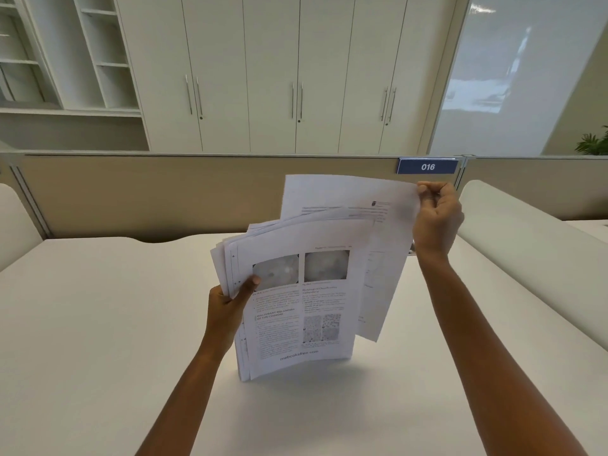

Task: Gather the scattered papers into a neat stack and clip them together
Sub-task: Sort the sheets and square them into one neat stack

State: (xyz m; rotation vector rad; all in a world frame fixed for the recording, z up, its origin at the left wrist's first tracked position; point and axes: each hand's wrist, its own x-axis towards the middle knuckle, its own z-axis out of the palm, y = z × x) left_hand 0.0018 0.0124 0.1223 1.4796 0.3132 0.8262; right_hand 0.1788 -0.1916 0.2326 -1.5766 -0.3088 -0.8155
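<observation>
Here, one loose bundle of printed papers [296, 324] stands upright over the middle of the white desk [98, 324], between the two hands and well in from the desk's left and right edges. Whether its bottom edge touches the desktop cannot be told. The left hand [227, 311] grips the bundle's left edge, its thumb [251, 284] pressed on the front page [289, 337] and its fingers curled behind, hidden by the sheets. The front page carries two grey pictures at the top, two columns of text, one speckled picture lower right and a web address along the bottom. Behind it the edges of several sheets fan out unevenly at the top left; their number cannot be counted. The right hand [436, 218] is raised higher and pinches the top right corner of one rear sheet [345, 195], which sticks up and out to the right of the others. Beyond the far edge of the desk runs a beige partition [164, 192] with one blue sign [427, 166] reading 016. Behind that stands a white cabinet [263, 77] with three pairs of bar handles, six in all, open shelves [49, 60] to its left and one green plant [595, 143] at the far right.
</observation>
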